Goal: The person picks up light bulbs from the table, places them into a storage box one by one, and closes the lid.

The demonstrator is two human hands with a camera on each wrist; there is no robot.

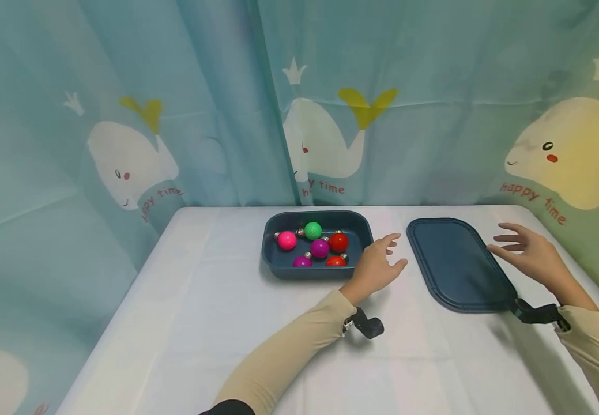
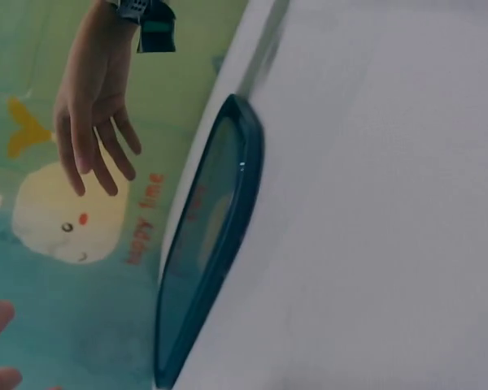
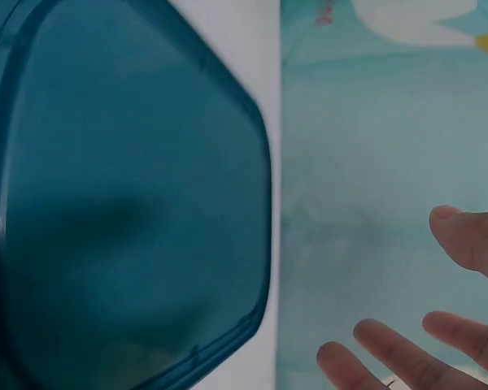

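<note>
A dark blue box [image 1: 278, 270] holds several small round bulbs with metal screw bases: a green bulb [image 1: 312, 230], a pink bulb [image 1: 286, 240], purple bulbs and red bulbs. My left hand [image 1: 374, 266] is in the air by the box's front right corner, fingers spread and holding nothing. Farther right lies a flat dark blue lid [image 1: 460, 265] with a raised rim. Above its right edge hovers my right hand [image 1: 530, 253], thumb and fingers apart, with nothing in it. The right wrist view has the lid at left and my fingertips [image 3: 390, 349] at lower right.
A white cloth covers the table [image 1: 216, 323]. Behind it and along both sides hangs a blue-green curtain [image 1: 216, 104] printed with whales. Each wrist carries a black camera mount, the left one [image 1: 369, 325] low over the cloth.
</note>
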